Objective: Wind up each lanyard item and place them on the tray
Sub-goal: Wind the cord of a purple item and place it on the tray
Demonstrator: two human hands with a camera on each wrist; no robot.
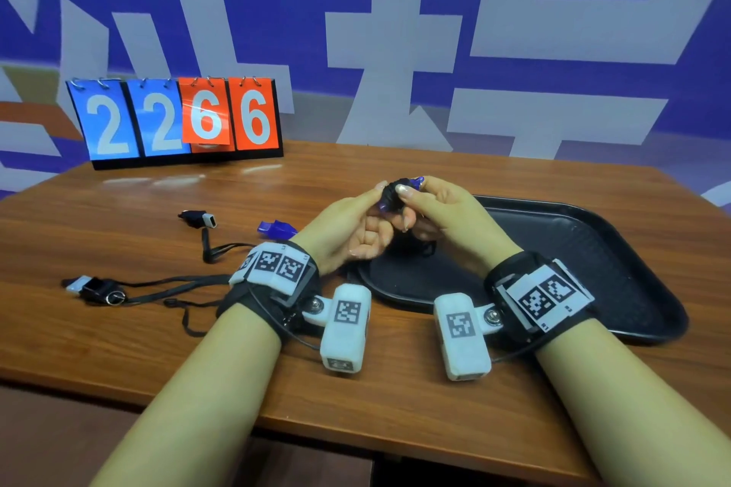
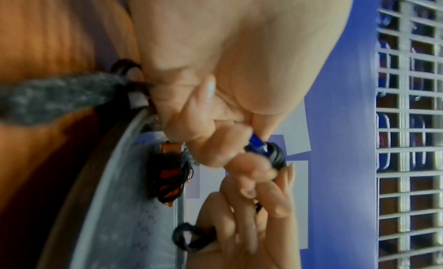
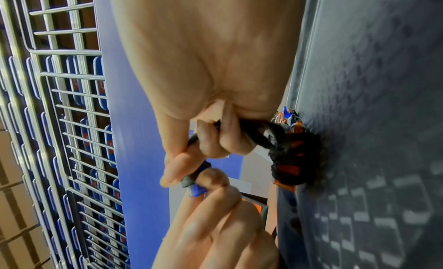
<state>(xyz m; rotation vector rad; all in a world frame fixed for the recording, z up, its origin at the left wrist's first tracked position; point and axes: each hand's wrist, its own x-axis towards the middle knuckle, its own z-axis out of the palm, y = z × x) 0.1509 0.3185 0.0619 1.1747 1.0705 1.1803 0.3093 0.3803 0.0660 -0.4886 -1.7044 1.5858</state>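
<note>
Running along the bottom of the head view, the table edge lies nearest, with bare wood between it and the wrists. Lower left, two black whistles and a blue whistle trail loose cords. At centre, the left hand and right hand both pinch a blue whistle wound in black cord, raised over the near left rim of the black tray. An orange wound bundle rests on the tray.

Wooden table bears black tray, scoreboard, three loose lanyard whistles.
</note>
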